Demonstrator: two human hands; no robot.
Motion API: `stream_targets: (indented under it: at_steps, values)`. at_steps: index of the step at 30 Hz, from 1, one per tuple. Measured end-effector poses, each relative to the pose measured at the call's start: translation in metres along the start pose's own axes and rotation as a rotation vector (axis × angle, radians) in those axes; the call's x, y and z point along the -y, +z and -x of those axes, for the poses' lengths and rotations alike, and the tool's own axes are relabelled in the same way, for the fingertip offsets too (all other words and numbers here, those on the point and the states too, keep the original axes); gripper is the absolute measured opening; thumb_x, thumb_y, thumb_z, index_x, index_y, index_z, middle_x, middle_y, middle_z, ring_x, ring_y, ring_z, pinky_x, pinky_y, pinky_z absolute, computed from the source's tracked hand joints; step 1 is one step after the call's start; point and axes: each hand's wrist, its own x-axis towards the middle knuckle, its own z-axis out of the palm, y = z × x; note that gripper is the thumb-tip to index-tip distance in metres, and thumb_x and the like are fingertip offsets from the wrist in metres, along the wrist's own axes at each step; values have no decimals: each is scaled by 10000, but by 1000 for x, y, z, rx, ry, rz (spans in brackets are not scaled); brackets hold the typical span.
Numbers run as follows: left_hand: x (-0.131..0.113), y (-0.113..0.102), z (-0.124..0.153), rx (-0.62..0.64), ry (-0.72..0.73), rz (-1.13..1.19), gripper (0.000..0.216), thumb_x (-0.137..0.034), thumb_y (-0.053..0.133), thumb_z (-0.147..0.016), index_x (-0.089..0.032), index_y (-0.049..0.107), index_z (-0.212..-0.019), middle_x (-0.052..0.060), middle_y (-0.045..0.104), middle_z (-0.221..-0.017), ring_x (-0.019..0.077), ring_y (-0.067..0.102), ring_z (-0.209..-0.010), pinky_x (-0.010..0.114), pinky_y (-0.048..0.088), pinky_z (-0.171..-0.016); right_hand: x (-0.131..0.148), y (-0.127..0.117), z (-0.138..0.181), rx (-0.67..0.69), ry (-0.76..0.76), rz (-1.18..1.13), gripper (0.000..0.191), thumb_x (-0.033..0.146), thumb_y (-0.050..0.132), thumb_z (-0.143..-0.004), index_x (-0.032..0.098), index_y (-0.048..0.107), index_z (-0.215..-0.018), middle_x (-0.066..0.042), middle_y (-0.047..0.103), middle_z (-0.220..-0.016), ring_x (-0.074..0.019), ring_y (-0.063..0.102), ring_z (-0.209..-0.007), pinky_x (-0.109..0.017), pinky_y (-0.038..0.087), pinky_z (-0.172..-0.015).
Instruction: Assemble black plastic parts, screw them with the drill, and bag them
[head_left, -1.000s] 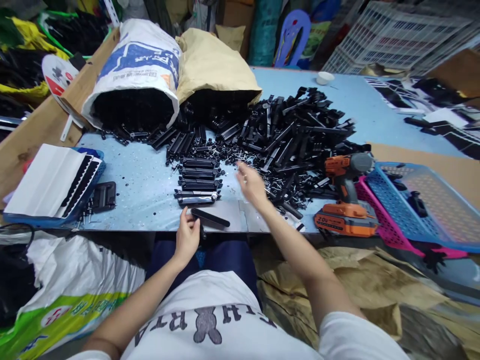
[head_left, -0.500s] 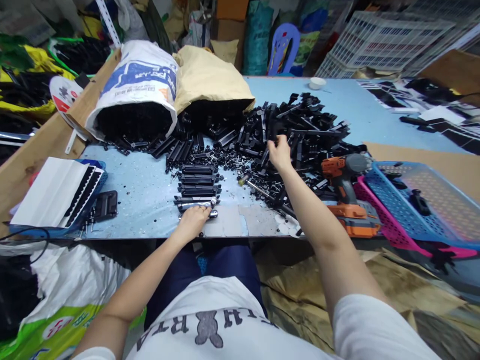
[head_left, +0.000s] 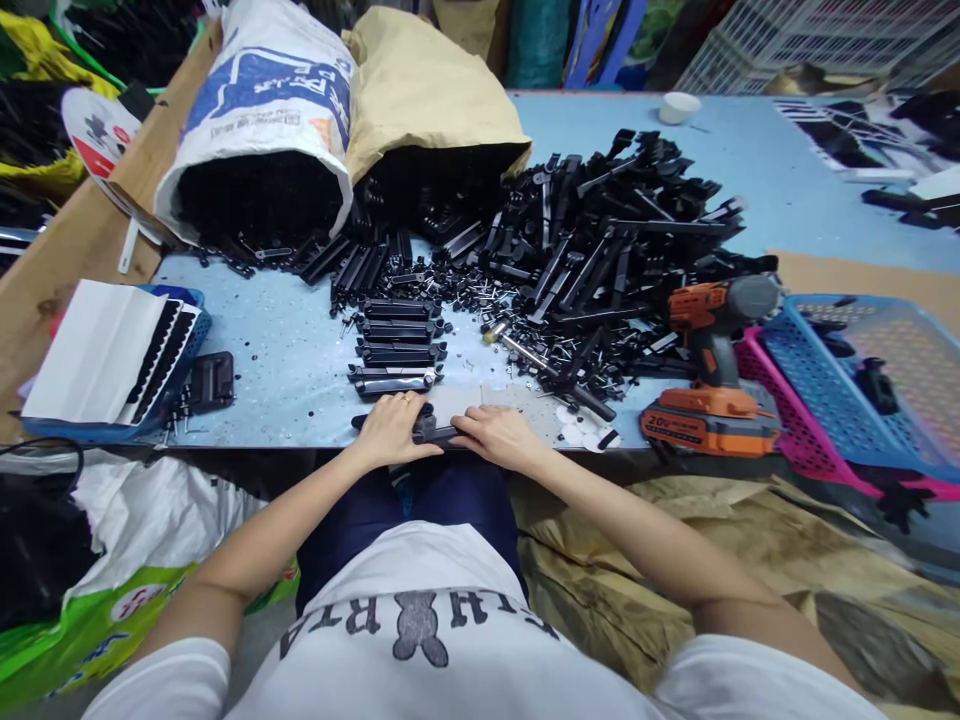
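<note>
Big light-blue table (head_left: pixel 285 370), and most of its far half is buried under a heap of black plastic pieces (head_left: pixel 600 240) spilling from a white sack (head_left: pixel 262 120) and a tan sack (head_left: pixel 427 100). An orange drill (head_left: pixel 709 370) sits at the right, against a blue basket (head_left: pixel 862 400). A neat row of finished bars (head_left: pixel 397 345) lies just beyond the hands. The left hand (head_left: pixel 394 430) and right hand (head_left: pixel 495 437), fingers together, clamp down on one black part (head_left: pixel 431 433) at the near table edge.

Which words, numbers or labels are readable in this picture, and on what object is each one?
"20V": on the battery of the orange drill.
Shirt: big letters, upside down, not surely readable.
White sack: blue print, too blurred.
Green bag: round logo, too blurred.
Black part held by left hand and right hand: no text.
</note>
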Motion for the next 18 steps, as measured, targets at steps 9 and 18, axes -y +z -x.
stream_targets:
  at_steps: [9, 18]
  values:
    - [8, 10, 14, -220, 49, 92, 451, -491, 608, -761, -153, 505, -1040, 93, 597, -956, 232, 593, -899, 343, 467, -755, 23, -27, 4, -144, 3, 183, 302, 346, 319, -973, 180, 543, -1090, -86, 584, -867, -181, 514, -789, -313, 242, -626]
    - [4, 5, 9, -290, 10, 153, 400, -408, 630, -759, -158, 514, -1049, 84, 614, -982, 226, 602, -928, 334, 489, -769, 12, -25, -5, -255, -38, 261, 283, 322, 347, -970, 165, 549, -1090, -68, 581, -825, -176, 498, -750, -317, 228, -628]
